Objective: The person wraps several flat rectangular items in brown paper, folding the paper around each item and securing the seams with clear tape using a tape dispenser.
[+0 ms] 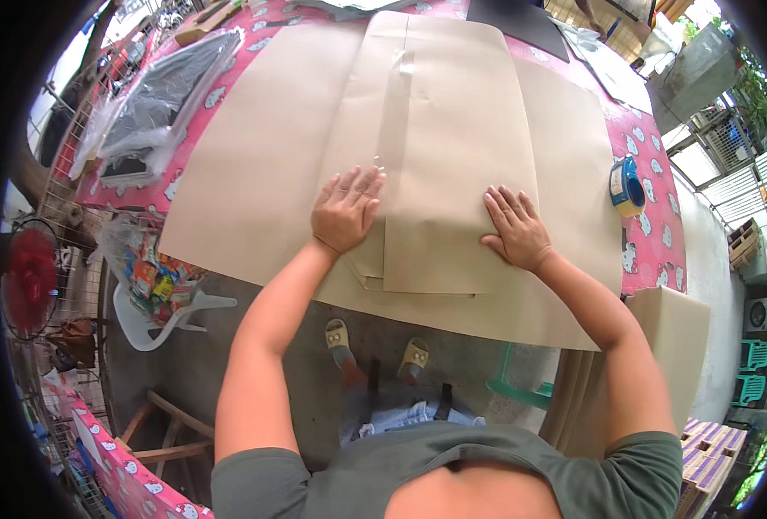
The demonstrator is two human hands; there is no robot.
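A large sheet of brown paper [254, 147] is spread over the table in front of me. On top of it lies a long folded brown paper panel [466, 112], its flap overlapping along a lengthwise seam. What looks like a shiny strip of clear tape [393, 117] runs along part of that seam. My left hand [345, 209] rests flat on the panel just left of the seam, fingers extended. Palm down, my right hand [519, 228] presses on the panel's right side near its edge, fingers stretched and thumb apart. Neither hand holds anything.
A tape roll with a blue side [627, 186] sits right on the pink patterned table cover [656, 221]. Plastic-wrapped dark items [163, 99] lie at left. Below them, a white plastic chair [137, 324] bears colourful packets. Folded brown board [673, 329] stands by my right arm.
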